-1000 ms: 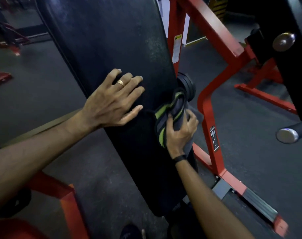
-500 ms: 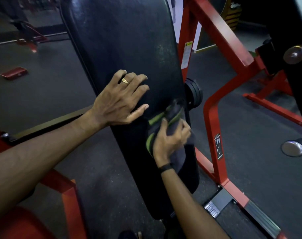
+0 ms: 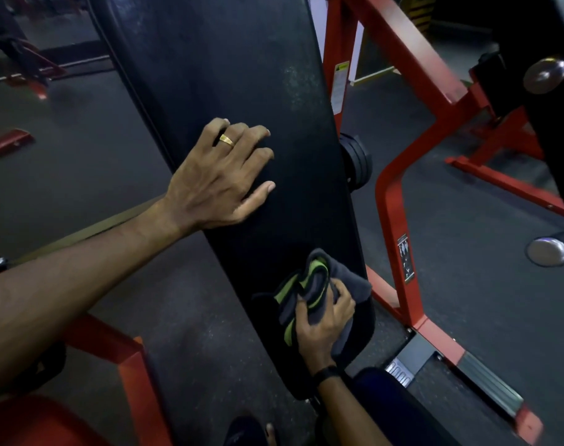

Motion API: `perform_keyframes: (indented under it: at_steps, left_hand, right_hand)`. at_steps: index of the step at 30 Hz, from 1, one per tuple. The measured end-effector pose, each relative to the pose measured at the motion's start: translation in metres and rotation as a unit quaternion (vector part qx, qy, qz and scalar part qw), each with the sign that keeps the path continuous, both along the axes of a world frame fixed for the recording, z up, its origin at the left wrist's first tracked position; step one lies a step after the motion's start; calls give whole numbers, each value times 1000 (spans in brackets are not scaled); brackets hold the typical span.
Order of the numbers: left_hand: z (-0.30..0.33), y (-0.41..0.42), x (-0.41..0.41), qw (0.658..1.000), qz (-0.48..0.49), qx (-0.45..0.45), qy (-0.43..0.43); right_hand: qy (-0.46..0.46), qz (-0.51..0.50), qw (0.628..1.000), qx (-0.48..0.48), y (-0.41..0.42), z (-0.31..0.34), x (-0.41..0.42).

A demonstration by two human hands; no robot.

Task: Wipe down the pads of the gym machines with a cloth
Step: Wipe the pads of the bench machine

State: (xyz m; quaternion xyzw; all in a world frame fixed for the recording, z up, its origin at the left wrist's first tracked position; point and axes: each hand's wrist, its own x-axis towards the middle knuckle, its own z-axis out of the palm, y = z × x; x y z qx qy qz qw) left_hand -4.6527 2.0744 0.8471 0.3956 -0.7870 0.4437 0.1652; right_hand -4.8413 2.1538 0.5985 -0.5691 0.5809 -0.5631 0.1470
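A long black back pad (image 3: 229, 75) of a red-framed gym machine slopes down from the top of the view toward me. My left hand (image 3: 221, 178), with a gold ring, rests flat on the pad's left edge at mid height, fingers spread. My right hand (image 3: 324, 320) grips a bunched grey cloth with green stripes (image 3: 309, 288) and presses it against the pad's lower right part, close to its bottom end.
The red steel frame (image 3: 390, 201) rises right of the pad, with a black knob (image 3: 356, 162) behind the pad's edge. Chrome bar ends (image 3: 548, 251) stick out at the right. Another red frame part (image 3: 126, 358) lies lower left. A dark rubber floor (image 3: 81, 175) surrounds everything.
My right hand has slid the cloth down the pad from beside the black knob to near the pad's bottom end. My left hand has stayed in place on the pad.
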Motion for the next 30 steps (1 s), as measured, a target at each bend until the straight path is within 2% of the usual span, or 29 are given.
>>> perform_keyframes:
  at_steps: [5, 9, 14, 19, 22, 24, 27, 30]
  left_hand:
    - [1, 1, -2, 1000, 8, 0, 13]
    - [2, 2, -1, 1000, 7, 0, 16]
    - [1, 1, -1, 1000, -2, 4, 31]
    - [3, 2, 1, 995, -27, 11, 91]
    - [6, 3, 1, 985, -60, 21, 161]
    - [7, 3, 2, 977, -86, 27, 193]
    - [7, 4, 1, 982, -93, 41, 159]
    - [10, 4, 1, 993, -60, 61, 84]
  right_hand:
    - [-23, -32, 998, 56, 3, 3, 1]
    - [-38, -45, 997, 54, 10, 8, 15]
    - [-36, -9, 999, 17, 27, 23, 45]
    - [36, 54, 995, -75, 20, 82, 82]
    - [69, 9, 994, -83, 9, 121, 120]
    - [94, -20, 993, -72, 8, 124, 133]
    - [163, -51, 982, -87, 2, 103, 130]
    - [167, -67, 981, -77, -4, 95, 126]
